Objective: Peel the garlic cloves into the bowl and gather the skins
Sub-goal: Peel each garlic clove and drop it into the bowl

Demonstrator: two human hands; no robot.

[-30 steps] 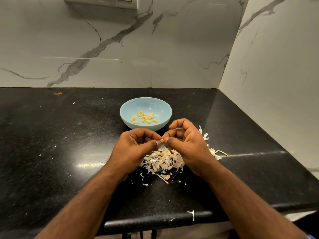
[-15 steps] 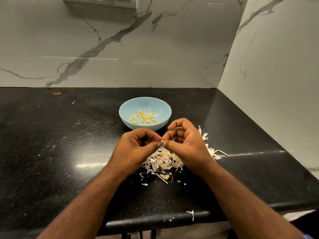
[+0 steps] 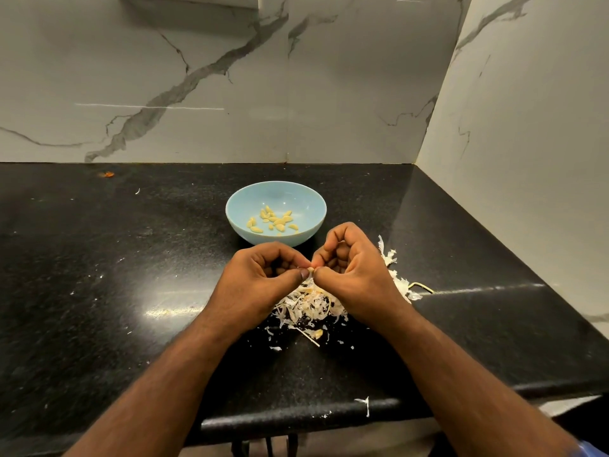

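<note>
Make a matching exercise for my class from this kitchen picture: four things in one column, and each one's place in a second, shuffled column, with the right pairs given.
Things
1. pale yellow peeled garlic cloves
2. heap of white papery garlic skins
3. small garlic clove being peeled
4. round light blue bowl

Places
A. pinched between the left hand and right hand
B. inside the bowl
C. on the black stone counter, beyond the hands
D. on the counter under the hands

Pairs: 1-B, 2-D, 3-A, 4-C
</note>
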